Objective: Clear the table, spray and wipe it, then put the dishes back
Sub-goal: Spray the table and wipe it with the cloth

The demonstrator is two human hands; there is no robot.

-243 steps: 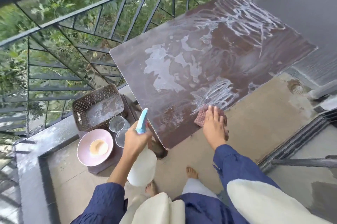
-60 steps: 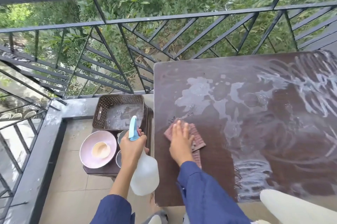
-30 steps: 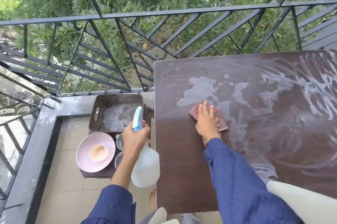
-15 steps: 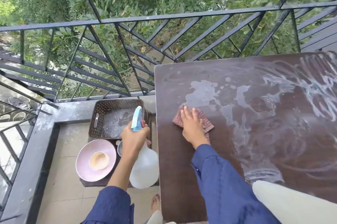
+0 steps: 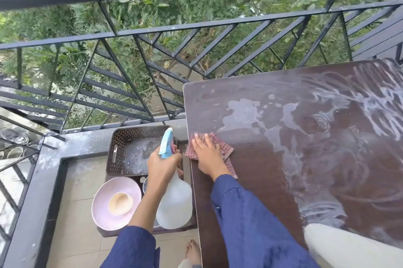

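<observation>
A dark brown table (image 5: pixel 327 180) fills the right side, streaked with white foam across its far and right parts. My right hand (image 5: pixel 208 155) presses flat on a reddish checked cloth (image 5: pixel 226 151) at the table's left edge. My left hand (image 5: pixel 162 164) grips the neck of a white spray bottle (image 5: pixel 174 204) with a light blue trigger, held beside the table over a low stand. On that stand lie a pink plate (image 5: pixel 104 209) with a small beige bowl (image 5: pixel 120 203) on it, and a brown perforated tray (image 5: pixel 133 150). A glass is mostly hidden behind my left arm.
A black metal railing (image 5: pixel 174 25) runs along the far side, with green plants beyond it. A grey ledge (image 5: pixel 39 191) borders the tiled balcony floor (image 5: pixel 76 235) on the left. My bare foot (image 5: pixel 193 250) shows beside the table's near left corner.
My right hand slid the cloth leftward to the table's left edge, leaving a dry dark band behind it. The left hand kept holding the spray bottle in about the same place.
</observation>
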